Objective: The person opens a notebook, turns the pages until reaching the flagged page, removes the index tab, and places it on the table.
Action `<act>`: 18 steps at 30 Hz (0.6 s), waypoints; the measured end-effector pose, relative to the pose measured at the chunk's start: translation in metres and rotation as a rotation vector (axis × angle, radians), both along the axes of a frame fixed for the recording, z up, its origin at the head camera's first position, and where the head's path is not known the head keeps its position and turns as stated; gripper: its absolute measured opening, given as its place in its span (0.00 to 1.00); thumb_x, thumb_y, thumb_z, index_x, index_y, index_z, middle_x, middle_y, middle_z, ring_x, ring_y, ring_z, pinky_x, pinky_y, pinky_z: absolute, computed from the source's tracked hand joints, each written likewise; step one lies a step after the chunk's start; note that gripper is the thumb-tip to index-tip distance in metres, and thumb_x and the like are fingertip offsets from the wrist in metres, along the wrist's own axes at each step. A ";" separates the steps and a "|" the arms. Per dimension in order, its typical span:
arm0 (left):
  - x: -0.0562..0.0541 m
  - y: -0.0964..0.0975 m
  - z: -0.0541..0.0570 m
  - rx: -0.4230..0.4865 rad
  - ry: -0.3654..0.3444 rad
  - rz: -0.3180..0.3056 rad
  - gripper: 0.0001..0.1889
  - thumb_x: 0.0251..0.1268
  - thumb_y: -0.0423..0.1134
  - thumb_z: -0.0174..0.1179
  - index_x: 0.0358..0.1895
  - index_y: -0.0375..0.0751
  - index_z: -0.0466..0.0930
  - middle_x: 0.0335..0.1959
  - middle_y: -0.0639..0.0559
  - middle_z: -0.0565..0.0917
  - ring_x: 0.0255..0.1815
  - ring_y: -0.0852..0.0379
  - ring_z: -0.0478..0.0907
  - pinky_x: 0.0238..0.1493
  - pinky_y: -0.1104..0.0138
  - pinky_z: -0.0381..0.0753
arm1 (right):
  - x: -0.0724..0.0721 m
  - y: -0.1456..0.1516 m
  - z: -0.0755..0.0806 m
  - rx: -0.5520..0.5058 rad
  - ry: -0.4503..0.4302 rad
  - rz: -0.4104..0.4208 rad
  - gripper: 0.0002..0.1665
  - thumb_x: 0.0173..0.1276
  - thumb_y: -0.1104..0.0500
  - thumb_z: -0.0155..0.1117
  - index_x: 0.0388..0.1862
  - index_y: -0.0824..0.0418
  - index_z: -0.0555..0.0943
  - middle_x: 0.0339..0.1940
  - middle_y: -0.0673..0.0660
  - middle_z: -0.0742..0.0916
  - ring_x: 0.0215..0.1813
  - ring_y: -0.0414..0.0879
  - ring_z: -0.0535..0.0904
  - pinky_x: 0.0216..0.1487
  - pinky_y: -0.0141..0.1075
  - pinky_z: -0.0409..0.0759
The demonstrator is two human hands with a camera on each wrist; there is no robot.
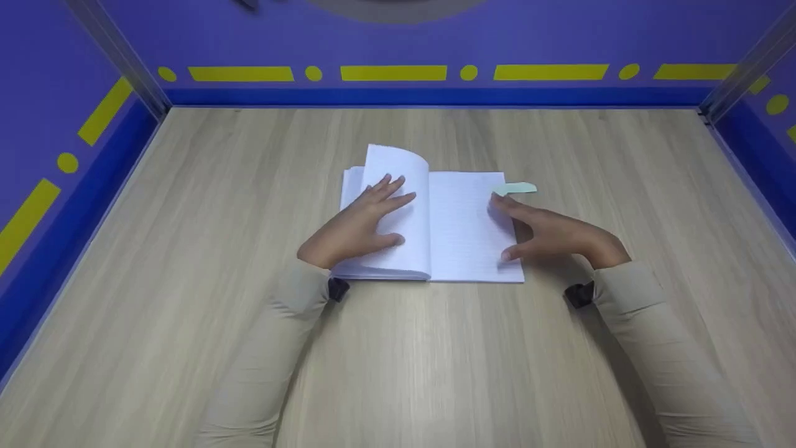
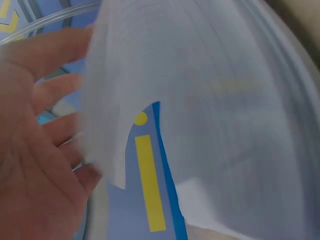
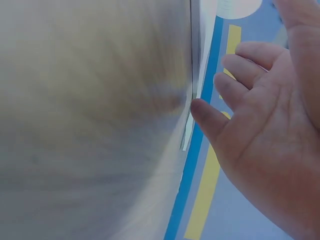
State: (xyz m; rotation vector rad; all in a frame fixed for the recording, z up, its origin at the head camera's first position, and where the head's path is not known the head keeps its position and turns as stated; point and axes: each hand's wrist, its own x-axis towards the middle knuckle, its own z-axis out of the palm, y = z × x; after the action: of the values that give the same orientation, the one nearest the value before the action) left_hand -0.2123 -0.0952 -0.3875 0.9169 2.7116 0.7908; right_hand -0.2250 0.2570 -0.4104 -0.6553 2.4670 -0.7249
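An open notebook with white lined pages lies on the table. One of its left leaves stands partly lifted and curves up from the spine. My left hand is over that leaf with fingers spread; in the left wrist view the fingertips are right at the page's edge. My right hand is at the notebook's right edge, fingers relaxed and thumb apart. Near its fingertips, a pale green paper strip sticks out past the right page. In the right wrist view the palm holds nothing.
The wood-grain table is bounded by a blue back wall with yellow dashes and dots. Similar side panels stand left and right. Black straps show under both sleeve cuffs.
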 end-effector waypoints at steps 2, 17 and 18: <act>-0.002 -0.004 -0.004 -0.050 -0.065 -0.012 0.38 0.63 0.42 0.64 0.75 0.48 0.57 0.79 0.49 0.49 0.80 0.52 0.39 0.78 0.58 0.40 | 0.000 -0.001 -0.001 0.012 0.000 0.013 0.65 0.54 0.37 0.71 0.79 0.52 0.43 0.81 0.55 0.47 0.81 0.54 0.37 0.77 0.55 0.43; -0.004 -0.023 -0.022 -0.190 -0.367 0.043 0.45 0.59 0.47 0.66 0.76 0.51 0.50 0.80 0.53 0.39 0.80 0.52 0.31 0.78 0.54 0.40 | 0.004 -0.005 0.000 0.132 -0.035 0.062 0.63 0.56 0.41 0.71 0.78 0.59 0.44 0.81 0.57 0.44 0.80 0.57 0.34 0.76 0.58 0.38; -0.004 -0.024 -0.022 -0.192 -0.372 0.041 0.45 0.58 0.47 0.67 0.76 0.51 0.50 0.80 0.53 0.39 0.80 0.52 0.31 0.78 0.54 0.39 | 0.004 -0.005 0.000 0.137 -0.033 0.063 0.63 0.56 0.41 0.71 0.78 0.58 0.44 0.81 0.57 0.44 0.80 0.57 0.35 0.76 0.58 0.38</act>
State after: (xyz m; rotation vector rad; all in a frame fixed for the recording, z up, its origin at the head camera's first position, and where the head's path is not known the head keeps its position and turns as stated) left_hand -0.2160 -0.1189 -0.4099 0.6045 2.4326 0.6222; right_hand -0.2210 0.2524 -0.4101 -0.6610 2.4286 -0.5333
